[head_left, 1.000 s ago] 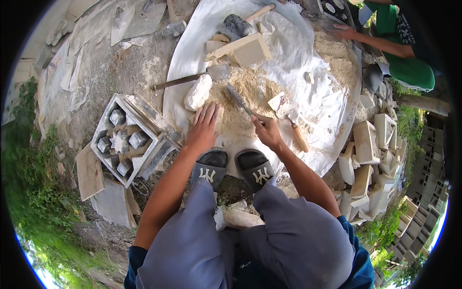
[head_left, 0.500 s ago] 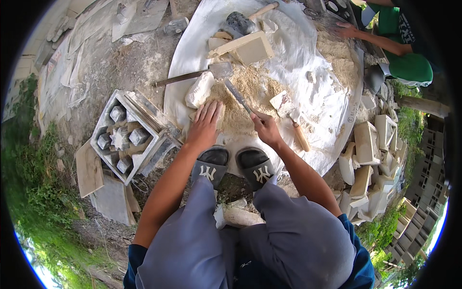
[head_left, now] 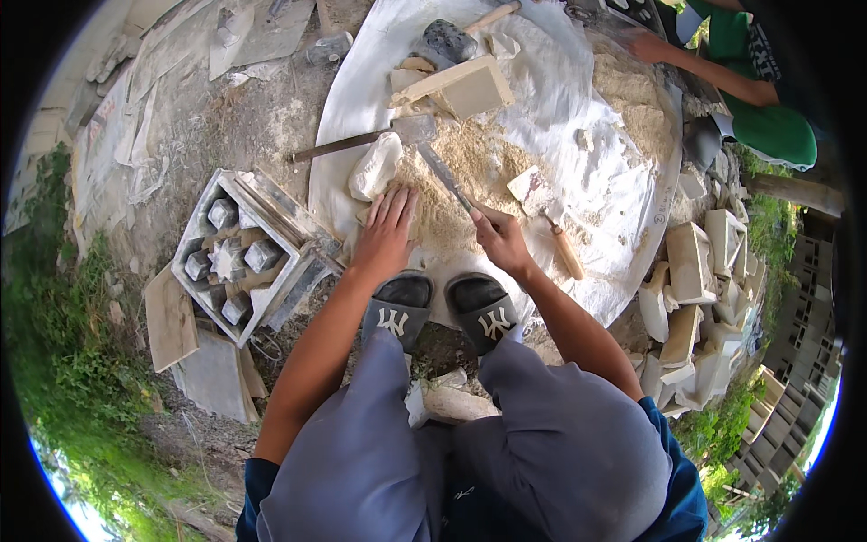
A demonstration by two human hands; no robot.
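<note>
My left hand [head_left: 386,237] lies with fingers stretched out on a pale stone-like piece, mostly hidden beneath the palm. A chunky white stone block [head_left: 376,168] stands just past its fingertips. In my right hand [head_left: 502,242] is a long, flat grey metal-bladed tool [head_left: 442,172]; the fist hides its handle. Its blade slants up and left over sandy crumbs [head_left: 470,144], clear of the left hand. A trowel [head_left: 531,188] with a wooden handle rests to the right of that hand. Beyond the white block lies a square-headed metal tool [head_left: 414,129] with a dark shaft.
A white sheet [head_left: 361,86] holds a hollow cream block [head_left: 479,88] and a dark-headed mallet [head_left: 450,41]. Left is a mold frame [head_left: 194,217] with a star shape. Broken cream blocks [head_left: 691,262] pile up right. At upper right, a co-worker's arm [head_left: 713,74] reaches over the sand.
The bladed tool's tip has shifted slightly up and left with my right hand. My left hand stays in place. The co-worker's hand has moved a little and is blurred.
</note>
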